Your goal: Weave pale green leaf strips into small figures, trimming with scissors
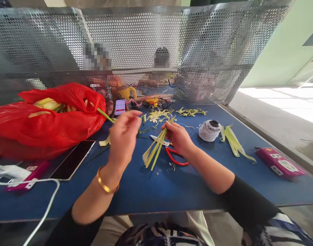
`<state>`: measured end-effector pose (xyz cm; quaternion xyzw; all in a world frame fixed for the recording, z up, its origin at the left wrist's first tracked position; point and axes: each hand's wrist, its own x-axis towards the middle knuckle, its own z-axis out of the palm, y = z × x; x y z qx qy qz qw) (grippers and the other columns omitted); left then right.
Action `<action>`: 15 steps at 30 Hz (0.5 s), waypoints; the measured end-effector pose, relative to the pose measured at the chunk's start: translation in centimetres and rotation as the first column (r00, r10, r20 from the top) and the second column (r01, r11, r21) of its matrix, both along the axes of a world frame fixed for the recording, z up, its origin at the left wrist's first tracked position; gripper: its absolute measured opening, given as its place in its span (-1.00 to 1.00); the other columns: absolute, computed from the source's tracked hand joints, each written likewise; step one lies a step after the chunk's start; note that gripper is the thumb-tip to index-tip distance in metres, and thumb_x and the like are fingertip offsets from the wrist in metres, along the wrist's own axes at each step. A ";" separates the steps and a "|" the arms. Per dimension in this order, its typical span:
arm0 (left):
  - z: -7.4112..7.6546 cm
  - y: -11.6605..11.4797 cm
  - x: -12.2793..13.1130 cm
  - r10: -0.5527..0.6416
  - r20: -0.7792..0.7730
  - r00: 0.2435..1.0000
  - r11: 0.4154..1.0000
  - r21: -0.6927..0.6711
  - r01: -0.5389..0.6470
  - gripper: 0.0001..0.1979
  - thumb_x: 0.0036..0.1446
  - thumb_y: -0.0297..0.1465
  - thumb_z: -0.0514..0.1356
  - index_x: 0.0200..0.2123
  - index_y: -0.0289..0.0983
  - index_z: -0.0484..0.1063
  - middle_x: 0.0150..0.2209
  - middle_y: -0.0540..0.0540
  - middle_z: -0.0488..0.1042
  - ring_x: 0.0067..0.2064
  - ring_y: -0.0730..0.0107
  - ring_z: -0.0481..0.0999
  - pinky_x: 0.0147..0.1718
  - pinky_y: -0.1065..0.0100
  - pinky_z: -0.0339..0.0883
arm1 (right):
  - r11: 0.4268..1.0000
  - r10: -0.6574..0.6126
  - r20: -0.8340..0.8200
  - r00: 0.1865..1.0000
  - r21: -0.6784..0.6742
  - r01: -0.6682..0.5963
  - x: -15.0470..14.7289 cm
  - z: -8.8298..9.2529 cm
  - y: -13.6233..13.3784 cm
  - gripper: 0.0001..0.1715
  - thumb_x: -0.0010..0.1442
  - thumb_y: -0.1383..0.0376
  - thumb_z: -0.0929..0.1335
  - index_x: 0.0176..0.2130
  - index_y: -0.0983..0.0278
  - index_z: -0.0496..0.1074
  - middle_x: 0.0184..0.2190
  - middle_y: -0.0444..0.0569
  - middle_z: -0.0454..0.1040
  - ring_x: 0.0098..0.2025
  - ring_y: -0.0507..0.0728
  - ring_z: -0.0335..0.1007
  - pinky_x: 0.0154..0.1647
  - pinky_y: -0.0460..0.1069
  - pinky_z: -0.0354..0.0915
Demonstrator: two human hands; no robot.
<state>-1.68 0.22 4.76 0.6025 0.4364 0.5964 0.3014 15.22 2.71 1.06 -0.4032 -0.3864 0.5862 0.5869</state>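
Note:
My right hand point(179, 136) pinches a small bundle of pale green leaf strips point(156, 149) near its top, and the longer ends hang down and fan out over the table. Left of it, my left hand point(124, 136), with a gold bangle at the wrist, is raised and slightly blurred. Its fingers stretch to the right, a little apart, with nothing seen in them. Red-handled scissors point(175, 159) lie with their blades partly behind the bundle. A green stalk point(105, 115) sticks out of the red plastic bag point(56, 126) and passes out of sight behind my left hand.
Leaf scraps point(160, 116) lie at the back before a perforated metal screen point(135, 37); people sit beyond it. A white string spool point(209, 131), a leaf piece point(234, 141) and a purple packet point(279, 163) are right. A dark phone point(73, 160) and charger point(15, 172) are left.

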 end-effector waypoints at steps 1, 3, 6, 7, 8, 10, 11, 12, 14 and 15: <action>-0.5 0.4 0.2 -0.074 -0.005 0.997 0.994 -0.078 0.073 -0.75 0.20 -0.24 0.25 -0.13 -0.28 0.50 -0.15 -0.14 0.55 -0.14 0.28 0.53 -0.12 0.22 0.44 | 0.999 0.027 -0.024 0.999 -0.027 -0.028 0.1 0.0 0.0 -0.66 -0.13 0.07 0.52 -0.53 0.25 0.45 -0.62 -0.19 0.37 -0.55 -0.02 0.25 -0.45 -0.07 0.26; -1.7 1.3 0.8 -0.268 0.032 0.963 0.924 -0.275 0.266 -0.79 0.14 -0.28 0.29 -0.19 -0.26 0.51 -0.31 -0.08 0.58 -0.24 0.34 0.55 -0.20 0.31 0.43 | 0.995 0.069 -0.042 0.997 -0.074 -0.072 0.2 -0.1 0.1 -0.68 -0.13 0.08 0.52 -0.49 0.25 0.47 -0.63 -0.20 0.36 -0.56 -0.01 0.26 -0.47 -0.05 0.27; -3.4 1.9 1.7 -0.394 0.174 0.902 0.778 -0.460 0.429 -0.67 0.10 -0.34 0.30 -0.06 -0.28 0.45 -0.43 -0.02 0.56 -0.39 0.38 0.54 -0.35 0.36 0.41 | 0.994 0.069 0.008 0.998 -0.082 -0.068 -0.1 -0.5 0.0 -0.63 -0.17 0.06 0.54 -0.49 0.26 0.47 -0.65 -0.19 0.35 -0.58 0.00 0.26 -0.50 -0.05 0.23; -3.9 1.9 1.9 -0.392 0.212 0.895 0.752 -0.487 0.444 -0.64 0.08 -0.37 0.31 -0.03 -0.29 0.43 -0.45 -0.01 0.56 -0.42 0.39 0.54 -0.39 0.37 0.40 | 0.997 0.058 0.038 0.998 -0.063 -0.055 -0.2 -0.7 0.0 -0.61 -0.19 0.05 0.55 -0.52 0.26 0.45 -0.66 -0.21 0.33 -0.59 -0.01 0.24 -0.52 -0.06 0.20; -4.3 1.8 2.0 -0.379 0.243 0.893 0.737 -0.504 0.450 -0.61 0.06 -0.39 0.32 -0.03 -0.29 0.41 -0.46 0.00 0.55 -0.45 0.39 0.53 -0.42 0.37 0.40 | 0.998 0.047 0.069 0.997 -0.037 -0.044 -0.4 -0.9 -0.1 -0.58 -0.22 0.03 0.56 -0.55 0.26 0.43 -0.67 -0.22 0.30 -0.60 -0.03 0.20 -0.54 -0.07 0.16; -4.8 1.6 2.2 -0.348 0.292 0.891 0.720 -0.525 0.453 -0.61 0.01 -0.43 0.34 -0.06 -0.30 0.41 -0.46 0.00 0.56 -0.46 0.39 0.54 -0.44 0.39 0.39 | 0.999 0.039 0.127 0.991 0.006 -0.040 -0.7 -1.1 -0.2 -0.53 -0.26 0.01 0.57 -0.60 0.26 0.38 -0.70 -0.25 0.25 -0.62 -0.06 0.14 -0.56 -0.08 0.10; -4.9 1.5 2.2 -0.335 0.312 0.889 0.715 -0.530 0.455 -0.63 0.01 -0.44 0.34 -0.08 -0.30 0.42 -0.46 0.00 0.56 -0.46 0.40 0.54 -0.44 0.39 0.38 | 0.999 0.042 0.150 0.988 0.017 -0.045 -0.8 -1.2 -0.3 -0.51 -0.27 0.00 0.57 -0.61 0.26 0.37 -0.70 -0.25 0.24 -0.61 -0.07 0.12 -0.56 -0.09 0.09; -5.0 1.4 2.3 -0.321 0.332 0.887 0.713 -0.531 0.457 -0.64 0.00 -0.45 0.34 -0.09 -0.30 0.42 -0.46 0.00 0.56 -0.46 0.41 0.54 -0.44 0.39 0.38 | 0.999 0.045 0.163 0.986 0.016 -0.049 -0.8 -1.2 -0.3 -0.50 -0.26 -0.02 0.57 -0.61 0.27 0.37 -0.69 -0.25 0.25 -0.61 -0.07 0.12 -0.56 -0.09 0.09; -5.1 1.4 2.2 -0.303 0.361 0.882 0.712 -0.530 0.461 -0.65 0.00 -0.45 0.33 -0.10 -0.29 0.43 -0.45 0.00 0.56 -0.47 0.42 0.54 -0.43 0.40 0.38 | 0.999 0.043 0.164 0.986 -0.002 -0.043 -0.7 -1.0 -0.2 -0.50 -0.24 -0.05 0.55 -0.56 0.27 0.41 -0.66 -0.23 0.29 -0.60 -0.07 0.14 -0.57 -0.09 0.09; -5.1 1.4 2.2 -0.304 0.365 0.880 0.707 -0.533 0.465 -0.64 0.00 -0.45 0.34 -0.09 -0.28 0.43 -0.45 0.00 0.57 -0.47 0.42 0.54 -0.43 0.40 0.37 | 0.999 0.039 0.160 0.986 -0.012 -0.037 -0.6 -0.9 -0.1 -0.51 -0.22 -0.04 0.55 -0.53 0.28 0.44 -0.64 -0.22 0.30 -0.60 -0.07 0.15 -0.58 -0.10 0.09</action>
